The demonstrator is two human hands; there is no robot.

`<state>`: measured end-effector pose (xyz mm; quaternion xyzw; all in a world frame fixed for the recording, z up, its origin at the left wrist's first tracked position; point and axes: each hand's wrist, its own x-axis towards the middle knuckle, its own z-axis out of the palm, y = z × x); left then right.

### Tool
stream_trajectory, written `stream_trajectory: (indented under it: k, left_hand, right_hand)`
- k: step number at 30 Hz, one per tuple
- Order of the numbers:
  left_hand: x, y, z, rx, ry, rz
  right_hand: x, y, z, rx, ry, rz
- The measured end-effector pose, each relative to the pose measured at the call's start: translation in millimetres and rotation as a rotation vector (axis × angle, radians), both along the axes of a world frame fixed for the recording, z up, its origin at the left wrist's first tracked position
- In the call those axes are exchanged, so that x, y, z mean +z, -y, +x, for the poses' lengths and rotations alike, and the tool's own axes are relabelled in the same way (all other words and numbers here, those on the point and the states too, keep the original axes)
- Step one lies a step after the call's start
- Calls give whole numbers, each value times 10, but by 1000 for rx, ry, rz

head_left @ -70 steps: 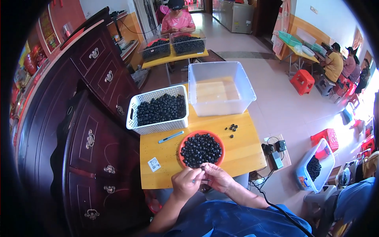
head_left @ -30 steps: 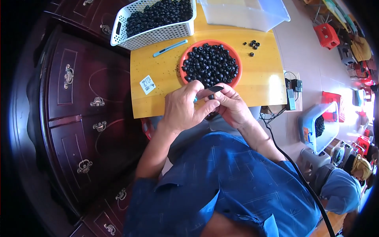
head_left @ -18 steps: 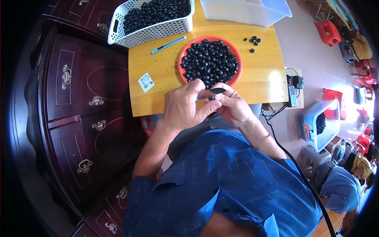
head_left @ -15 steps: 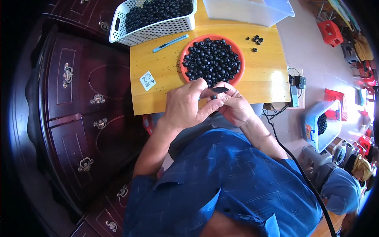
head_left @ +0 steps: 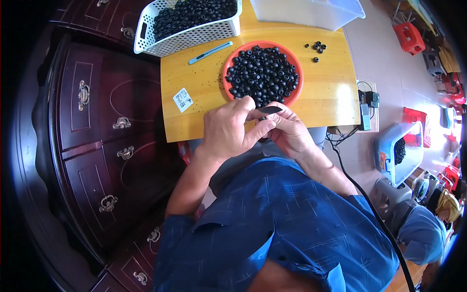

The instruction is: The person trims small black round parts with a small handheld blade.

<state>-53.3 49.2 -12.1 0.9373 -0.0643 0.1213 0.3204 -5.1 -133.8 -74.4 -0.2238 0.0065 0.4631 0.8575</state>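
My left hand [head_left: 224, 127] and my right hand [head_left: 293, 134] meet in front of me, over the near edge of the table, fingers closed. Between my right thumb and forefinger lies a dark, flat, pointed blade [head_left: 270, 110]. Under it, a small black round part [head_left: 262, 118] shows at my left fingertips, mostly covered by fingers. Just beyond my hands stands an orange-red round bowl [head_left: 300, 73], heaped with small black hollow parts [head_left: 262, 73] like beads or caps.
A white perforated basket [head_left: 189, 39] of black parts stands back left, a translucent bin [head_left: 306, 17] back right. A light-blue utility knife [head_left: 210, 52], a white label [head_left: 183, 100] and several loose black parts [head_left: 318, 47] lie on the yellow table [head_left: 194, 121]. Dark drawers [head_left: 82, 121] rise at left.
Both hands stay nearly in place, with slight finger movement. The small black part under the blade shows less than before. The whole view has shifted slightly.
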Motion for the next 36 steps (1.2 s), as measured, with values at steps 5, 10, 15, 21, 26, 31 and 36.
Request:
stream_trajectory:
  k: [5,10,15,21,26,31,36]
  left_hand:
    - [-17,-43,20,-50,-44,12]
    - [-107,-46,-19,-57,-37,-50]
    - [-162,-31,-50,-56,-9,-51]
    - [-111,-67,-26,-57,-80,-119]
    - [3,-36,-45,27,31,-332]
    - [-24,6,-65,31,10,-353]
    - [19,-26,-11,-16,47,-226]
  right_hand:
    - [0,-17,0,1,-73,13]
    - [-92,-38,-9,44,-70,50]
    - [-87,-41,-32,34,-64,77]
    - [-23,-103,-69,3,-146,-10]
    - [-22,-138,-40,-1,-169,2]
    - [15,-154,-39,-16,-172,-6]
    - [-33,-91,-31,-31,-68,-73]
